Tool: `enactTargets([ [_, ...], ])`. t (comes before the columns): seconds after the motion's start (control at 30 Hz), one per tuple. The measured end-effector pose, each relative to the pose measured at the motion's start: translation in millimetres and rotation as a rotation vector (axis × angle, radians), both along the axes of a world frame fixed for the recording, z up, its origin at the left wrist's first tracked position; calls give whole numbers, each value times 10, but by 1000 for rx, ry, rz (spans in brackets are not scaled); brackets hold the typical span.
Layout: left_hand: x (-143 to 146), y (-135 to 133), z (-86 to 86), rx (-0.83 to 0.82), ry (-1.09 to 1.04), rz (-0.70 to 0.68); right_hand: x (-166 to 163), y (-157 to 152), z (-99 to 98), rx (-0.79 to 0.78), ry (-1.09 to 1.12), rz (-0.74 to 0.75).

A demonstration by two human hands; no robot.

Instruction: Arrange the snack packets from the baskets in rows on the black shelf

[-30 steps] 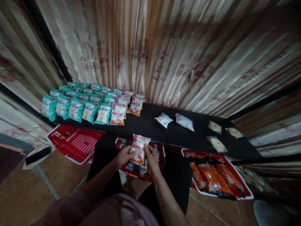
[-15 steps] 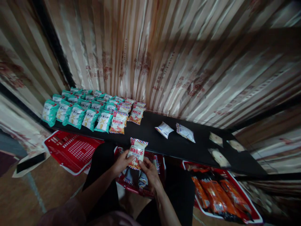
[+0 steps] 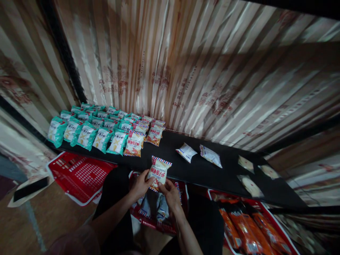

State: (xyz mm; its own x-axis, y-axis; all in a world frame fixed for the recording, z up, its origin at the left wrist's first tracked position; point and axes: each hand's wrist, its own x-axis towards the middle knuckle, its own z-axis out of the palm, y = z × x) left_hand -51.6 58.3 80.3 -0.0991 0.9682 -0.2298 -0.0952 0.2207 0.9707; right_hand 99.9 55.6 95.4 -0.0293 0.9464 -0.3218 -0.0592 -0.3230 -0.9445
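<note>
Between my two hands is a snack bag (image 3: 158,170) with a striped top edge, red lettering and an orange lower part. My left hand (image 3: 141,184) grips its left side, and my right hand (image 3: 171,194) pinches the lower right corner. The bag is held upright in front of the black shelf (image 3: 164,156), above a red basket (image 3: 170,228) with more bags inside. On the shelf, several matching snack bags (image 3: 134,143) stand in rows beside rows of teal snack bags (image 3: 87,135).
Two white packets (image 3: 211,156) lie mid-shelf; flat clear packs with pale round contents (image 3: 251,186) lie at the right end. A red basket (image 3: 82,173) sits at left, another with orange bags (image 3: 244,226) at right. A phone (image 3: 31,188) lies far left. Curtains (image 3: 170,53) hang behind.
The view has shifted slightly, so the shelf appears a little lower. Both hands still hold the same snack bag, now seen slightly further right in the picture.
</note>
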Motion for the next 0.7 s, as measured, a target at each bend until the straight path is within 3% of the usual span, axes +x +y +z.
enactTargets([
  [0.2, -12, 81, 166, 118, 409, 14, -29, 159, 54, 44, -55, -17],
  [0.37, 19, 182, 253, 140, 565, 79, -66, 309, 110, 66, -69, -27],
  [0.7, 30, 417, 83, 277, 667, 143, -142, 614, 86, 102, -66, -51],
])
